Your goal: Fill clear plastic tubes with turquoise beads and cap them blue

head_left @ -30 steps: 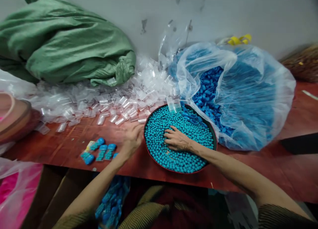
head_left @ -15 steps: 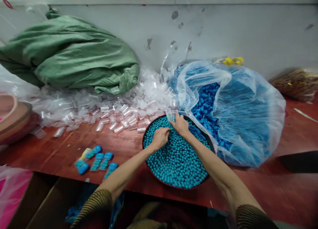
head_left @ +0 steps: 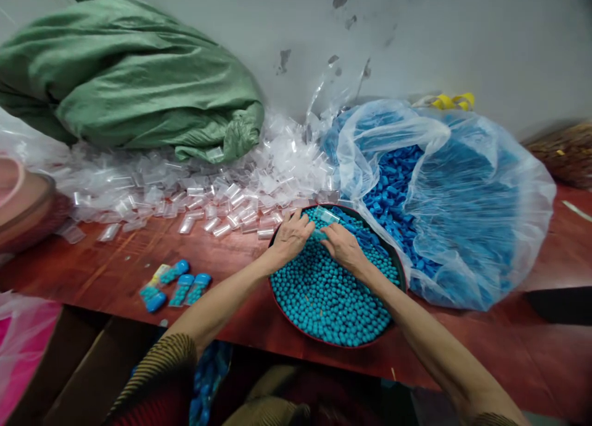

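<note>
From the head camera, we take the round, red-rimmed tray [head_left: 396,253] on the red desk [head_left: 235,266] as our landmark; it is filled with small turquoise beads [head_left: 340,303]. Our left hand [head_left: 292,236] and right hand [head_left: 345,247] are just above the beads in the tray's far half, fingertips nearly meeting at a small teal piece [head_left: 318,234]. Our fingers hide most of it, so we cannot tell how firmly either hand grips it.

What could go wrong, as we judge it: our left forearm crosses the tray's left rim, and a sharp tug there might tip it and scatter beads. Left of the tray, four blue-capped clear containers of beads [head_left: 185,285] lie close to that forearm, so an elbow swing could sweep them off the desk. The big translucent plastic bag [head_left: 467,198] of glossy blue plastic pieces [head_left: 388,182] sits against the tray's right side; if it slumped, pieces could slide among the beads. A loose clear plastic sleeve [head_left: 326,214] at the tray's far edge could be knocked deeper.

We find no brand, label or writing we can read, even on the green fabric sack [head_left: 152,81] beyond the tray's left.
</note>
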A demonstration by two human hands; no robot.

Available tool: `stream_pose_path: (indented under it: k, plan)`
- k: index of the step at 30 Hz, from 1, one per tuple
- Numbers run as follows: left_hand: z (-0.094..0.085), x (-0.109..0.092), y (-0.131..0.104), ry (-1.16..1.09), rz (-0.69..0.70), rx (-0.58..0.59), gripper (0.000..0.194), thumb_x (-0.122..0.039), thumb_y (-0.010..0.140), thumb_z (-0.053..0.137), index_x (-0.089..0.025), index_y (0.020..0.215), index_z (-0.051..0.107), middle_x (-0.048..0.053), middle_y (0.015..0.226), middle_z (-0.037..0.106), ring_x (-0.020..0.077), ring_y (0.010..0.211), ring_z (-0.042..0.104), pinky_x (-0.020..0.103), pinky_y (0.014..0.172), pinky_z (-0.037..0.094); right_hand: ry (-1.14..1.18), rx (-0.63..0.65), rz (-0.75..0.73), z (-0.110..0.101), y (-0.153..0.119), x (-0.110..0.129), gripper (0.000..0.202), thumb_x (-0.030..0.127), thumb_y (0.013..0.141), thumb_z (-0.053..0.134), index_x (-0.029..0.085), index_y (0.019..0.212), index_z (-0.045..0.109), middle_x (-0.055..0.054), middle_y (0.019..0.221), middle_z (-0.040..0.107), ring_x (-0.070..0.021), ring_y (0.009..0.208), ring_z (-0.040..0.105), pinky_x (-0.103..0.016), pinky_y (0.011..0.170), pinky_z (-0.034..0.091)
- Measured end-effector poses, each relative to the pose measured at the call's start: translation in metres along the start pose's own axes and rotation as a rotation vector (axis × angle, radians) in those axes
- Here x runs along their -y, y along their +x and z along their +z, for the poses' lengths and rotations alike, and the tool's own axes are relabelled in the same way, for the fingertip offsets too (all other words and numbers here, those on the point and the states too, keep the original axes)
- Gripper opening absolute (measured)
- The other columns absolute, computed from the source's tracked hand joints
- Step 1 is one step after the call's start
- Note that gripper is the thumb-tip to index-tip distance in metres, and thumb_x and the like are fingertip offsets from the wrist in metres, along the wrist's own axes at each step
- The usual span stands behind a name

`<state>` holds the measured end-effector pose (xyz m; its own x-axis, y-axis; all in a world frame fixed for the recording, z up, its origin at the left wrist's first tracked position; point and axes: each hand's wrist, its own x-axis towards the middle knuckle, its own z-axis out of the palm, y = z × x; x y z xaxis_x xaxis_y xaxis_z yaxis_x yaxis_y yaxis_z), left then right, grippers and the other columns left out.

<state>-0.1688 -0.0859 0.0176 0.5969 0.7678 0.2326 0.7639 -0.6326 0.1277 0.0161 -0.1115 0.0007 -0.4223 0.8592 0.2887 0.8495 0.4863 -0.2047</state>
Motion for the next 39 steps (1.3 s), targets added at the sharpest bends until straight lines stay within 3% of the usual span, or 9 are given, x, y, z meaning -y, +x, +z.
stream_pose_path:
  k: [4,11,15,18,23,29,33,36,39]
  plan:
    - [0.000,-0.008,-0.025,-0.245,-0.029,0.236,0.021,-0.033,0.085,0.052,-0.022,0.099,0.063,0.005,0.082,0.067,0.0198,0.081,0.062,0.028,0.075,0.045,0.169,0.087,-0.069,-0.014,-0.031,0.004,0.015,0.022,0.090,0.049,0.017,0.101,0.058,-0.007,0.094,0.061,-0.0194,0.090,0.058,-0.031,0.079,0.047]
    - [-0.001,-0.008,-0.049,-0.389,-0.168,0.361,0.029,-0.031,0.080,0.058,-0.028,0.109,0.063,0.000,0.083,0.069,0.0177,0.082,0.063,0.023,0.074,0.044,0.074,0.314,0.063,-0.031,-0.055,-0.003,0.012,0.021,0.086,0.055,0.021,0.096,0.061,-0.004,0.091,0.063,-0.0169,0.083,0.060,-0.026,0.071,0.045]
    - [-0.003,-0.006,-0.047,-0.499,-0.199,0.441,0.032,-0.030,0.085,0.051,-0.021,0.115,0.057,0.000,0.088,0.069,0.0168,0.081,0.063,0.024,0.074,0.046,-0.055,0.346,0.058,-0.043,-0.054,0.011,0.037,0.032,0.084,0.059,0.019,0.118,0.055,-0.010,0.102,0.065,-0.0231,0.094,0.060,-0.032,0.077,0.044]
    - [-0.005,-0.016,-0.045,-0.458,-0.166,0.439,0.026,-0.027,0.085,0.050,-0.019,0.109,0.057,0.004,0.096,0.069,0.0193,0.089,0.063,0.027,0.079,0.047,-0.079,0.289,0.025,-0.041,-0.045,0.032,0.051,0.035,0.085,0.058,0.013,0.129,0.046,-0.017,0.116,0.060,-0.0272,0.104,0.057,-0.036,0.081,0.043]
    - [-0.013,-0.023,-0.054,-0.456,-0.005,0.419,0.026,-0.030,0.089,0.047,-0.021,0.111,0.058,0.004,0.100,0.070,0.0202,0.094,0.064,0.028,0.081,0.047,0.202,0.390,-0.034,-0.027,-0.045,0.038,0.020,0.024,0.091,0.047,0.017,0.105,0.059,-0.007,0.095,0.068,-0.0181,0.087,0.063,-0.028,0.076,0.044]
    - [-0.020,-0.008,-0.070,-0.285,-0.153,0.408,0.030,-0.030,0.089,0.048,-0.020,0.115,0.057,0.008,0.106,0.068,0.0230,0.097,0.063,0.033,0.083,0.047,0.236,0.360,0.050,-0.035,-0.067,0.016,0.021,0.030,0.088,0.053,0.018,0.104,0.059,-0.005,0.095,0.069,-0.0183,0.085,0.064,-0.028,0.074,0.046]
    - [-0.011,-0.019,-0.067,-0.241,-0.054,0.452,0.029,-0.034,0.088,0.049,-0.021,0.110,0.062,0.007,0.102,0.068,0.0232,0.098,0.061,0.034,0.084,0.047,0.136,0.237,0.095,-0.029,-0.032,0.008,0.027,0.034,0.089,0.052,0.018,0.110,0.058,-0.007,0.104,0.066,-0.0190,0.093,0.062,-0.029,0.080,0.045]
    - [-0.003,-0.025,-0.060,-0.270,-0.095,0.341,0.032,-0.037,0.090,0.046,-0.020,0.111,0.061,0.008,0.102,0.068,0.0226,0.098,0.061,0.035,0.088,0.047,-0.060,0.108,0.256,-0.014,0.015,-0.002,0.030,0.031,0.090,0.049,0.016,0.115,0.055,-0.012,0.111,0.061,-0.0218,0.100,0.058,-0.031,0.081,0.043]
    - [0.000,-0.021,-0.052,-0.376,-0.151,0.200,0.030,-0.031,0.089,0.049,-0.019,0.113,0.061,0.007,0.105,0.068,0.0209,0.100,0.061,0.034,0.091,0.045,-0.226,0.165,0.331,0.002,0.048,-0.012,0.040,0.031,0.085,0.056,0.013,0.121,0.050,-0.016,0.112,0.059,-0.0273,0.102,0.055,-0.035,0.080,0.042]
